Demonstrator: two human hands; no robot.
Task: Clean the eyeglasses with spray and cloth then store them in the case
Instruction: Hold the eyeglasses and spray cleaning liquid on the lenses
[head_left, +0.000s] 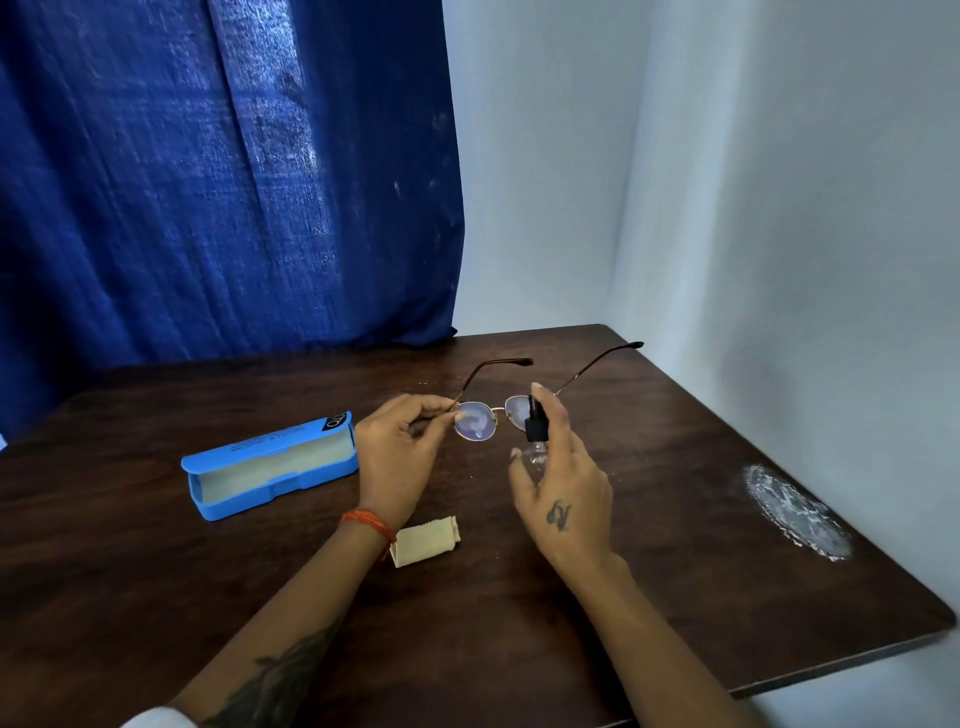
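Dark wooden table (675, 597): left hand (400, 457) fingers pinching eyeglasses (485, 418), right hand (563, 493) fingers around spray bottle (536, 441); case (270, 465) lettering unreadable.

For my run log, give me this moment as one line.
phase: spraying | left hand: pinches eyeglasses | right hand: grips spray bottle | cloth: on table | blue case: open

left hand (400, 447) raised, fingers pinched (thumb and forefinger); right hand (563, 488) raised, fingers curled, forefinger on top.
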